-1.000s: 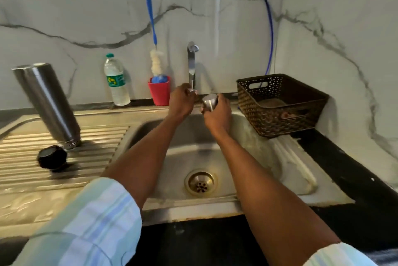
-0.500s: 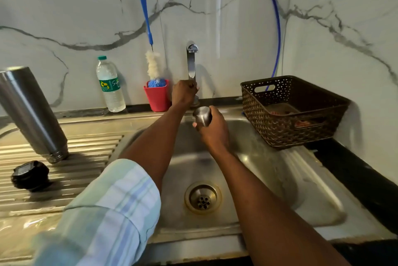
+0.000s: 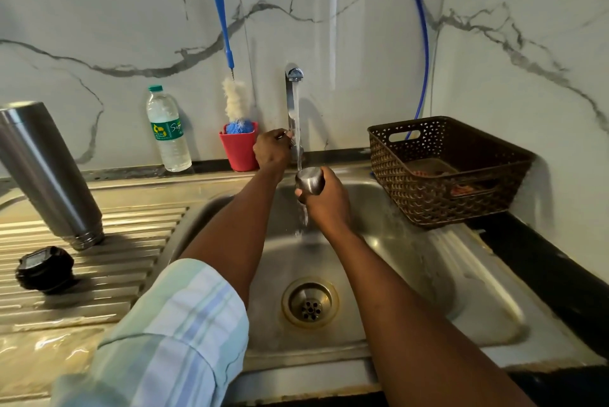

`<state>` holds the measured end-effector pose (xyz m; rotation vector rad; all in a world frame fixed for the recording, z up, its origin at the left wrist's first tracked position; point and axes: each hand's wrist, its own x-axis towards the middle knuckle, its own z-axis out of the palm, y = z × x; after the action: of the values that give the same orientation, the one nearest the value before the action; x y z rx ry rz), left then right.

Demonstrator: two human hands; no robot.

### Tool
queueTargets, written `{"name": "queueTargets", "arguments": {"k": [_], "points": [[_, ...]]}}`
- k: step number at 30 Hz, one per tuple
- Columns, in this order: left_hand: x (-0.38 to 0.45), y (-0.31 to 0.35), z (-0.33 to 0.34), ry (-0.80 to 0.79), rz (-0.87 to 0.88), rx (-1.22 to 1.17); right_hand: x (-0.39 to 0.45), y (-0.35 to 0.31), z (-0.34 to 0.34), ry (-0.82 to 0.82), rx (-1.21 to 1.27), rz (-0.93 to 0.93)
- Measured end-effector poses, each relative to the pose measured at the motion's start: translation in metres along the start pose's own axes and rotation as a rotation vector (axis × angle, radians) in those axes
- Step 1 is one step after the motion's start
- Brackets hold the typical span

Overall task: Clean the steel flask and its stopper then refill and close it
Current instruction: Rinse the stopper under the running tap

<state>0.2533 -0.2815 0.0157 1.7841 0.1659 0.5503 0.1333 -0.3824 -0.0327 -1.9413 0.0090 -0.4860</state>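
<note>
- White marble-look wall (image 3: 362, 27) with grey veins behind, a stainless steel sink (image 3: 487, 314) set in a black worktop (image 3: 560, 275) below it.
- Water is running from the chrome tap (image 3: 291, 93) at the back of the basin, a thin stream dropping straight down toward the round brass-rimmed drain (image 3: 309, 303).
- Left hand (image 3: 272, 151) is up at the base of the tap, fingers curled round the tap's handle, grip closed on it.
- Right hand (image 3: 324, 197) holds the small rounded steel cup-cap (image 3: 308, 180) over the basin, grip wrapped tight around it, and the stream strikes its top and spills off below the hand.
- Over on the ribbed draining board (image 3: 99, 275) at the left, the tall steel flask (image 3: 46, 172) stands upside down, mouth on the ridges.
- Just in front of the flask lies the black round stopper (image 3: 44, 268), apart from it, resting on the board.
- Along the back ledge: a clear plastic water bottle with a green cap (image 3: 168, 130), then a red plastic cup (image 3: 240, 149) holding a blue-handled bottle brush (image 3: 227, 54) with white bristles, just left of the tap.
- Right of the basin sits a dark brown perforated plastic basket (image 3: 441, 189), with a blue hose (image 3: 423, 44) running down the wall behind it.
- A pale striped sleeve (image 3: 171, 334) covers the left upper arm in the foreground.
</note>
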Motion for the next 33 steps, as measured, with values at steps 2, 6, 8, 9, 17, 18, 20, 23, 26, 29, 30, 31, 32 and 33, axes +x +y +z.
{"name": "queueTargets", "arguments": {"k": [2,6,8,9,17,18,20,23,26,29,30,31,32,33], "points": [[-0.008,-0.002,-0.002,-0.046,-0.072,0.014,0.001,0.0,0.0,-0.015,-0.001,0.008],[-0.048,-0.011,-0.024,-0.373,-0.401,-0.163,0.0,-0.005,-0.002,-0.037,0.002,0.027],[-0.066,-0.016,-0.039,-0.544,-0.464,-0.25,-0.003,-0.009,-0.004,-0.065,0.044,0.046],[-0.072,-0.018,-0.045,-0.597,-0.454,-0.284,-0.004,-0.01,-0.005,-0.079,0.079,0.06],[-0.097,-0.026,-0.054,-0.423,-0.39,-0.396,-0.003,-0.019,-0.009,-0.174,0.488,0.338],[-0.098,-0.029,-0.051,-0.421,-0.388,-0.409,0.0,-0.017,-0.009,-0.141,0.504,0.372],[-0.101,-0.032,-0.047,-0.4,-0.377,-0.445,0.002,-0.016,-0.008,-0.095,0.538,0.423],[-0.105,-0.031,-0.042,-0.431,-0.373,-0.533,0.003,-0.016,-0.009,-0.104,0.644,0.465],[-0.107,-0.027,-0.039,-0.452,-0.401,-0.634,0.005,-0.017,-0.012,-0.126,0.683,0.458],[-0.108,-0.028,-0.036,-0.374,-0.392,-0.661,0.002,-0.017,-0.006,-0.033,0.646,0.467],[-0.109,-0.028,-0.035,-0.335,-0.394,-0.671,0.0,-0.018,-0.004,-0.012,0.582,0.467],[-0.109,-0.029,-0.033,-0.305,-0.398,-0.678,-0.001,-0.017,-0.002,-0.011,0.513,0.463],[-0.108,-0.03,-0.031,-0.292,-0.404,-0.684,-0.003,-0.016,-0.002,-0.023,0.469,0.45],[-0.108,-0.031,-0.029,-0.289,-0.418,-0.681,-0.003,-0.016,-0.003,-0.046,0.452,0.427]]}}
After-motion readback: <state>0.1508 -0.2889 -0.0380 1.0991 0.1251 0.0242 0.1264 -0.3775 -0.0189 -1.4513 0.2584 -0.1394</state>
